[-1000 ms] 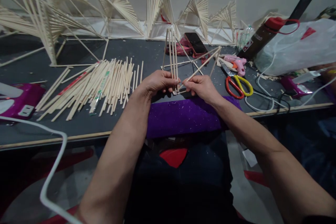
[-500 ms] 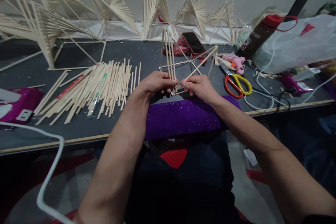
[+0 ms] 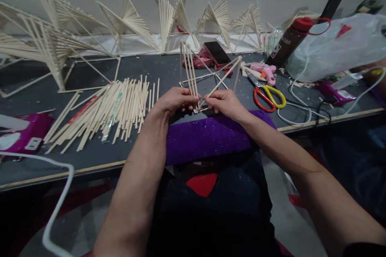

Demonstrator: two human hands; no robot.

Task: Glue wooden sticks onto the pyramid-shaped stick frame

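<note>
A small frame of thin wooden sticks (image 3: 205, 76) stands on the dark table between my hands. My left hand (image 3: 177, 99) pinches the lower ends of the upright sticks (image 3: 189, 70) on the frame's left side. With thumb and fingers together, my right hand (image 3: 221, 101) grips the lower part of a slanting stick (image 3: 226, 75), whose upper end meets the frame's right corner. Both hands are close together near the frame's front corner. Under my forearms, a purple cloth (image 3: 208, 138) covers the table's front edge.
Left of my hands lies a pile of loose sticks (image 3: 120, 108). Finished stick structures (image 3: 126, 20) line the back. To the right are scissors (image 3: 267, 96), a pink glue gun (image 3: 265, 71), a brown bottle (image 3: 288, 42) and white cables (image 3: 297, 118). A phone (image 3: 217, 53) lies behind the frame.
The whole view has shifted slightly, so things sit a little lower and mostly further left. Both hands keep their grip on the sticks, with hardly any movement against the frame.
</note>
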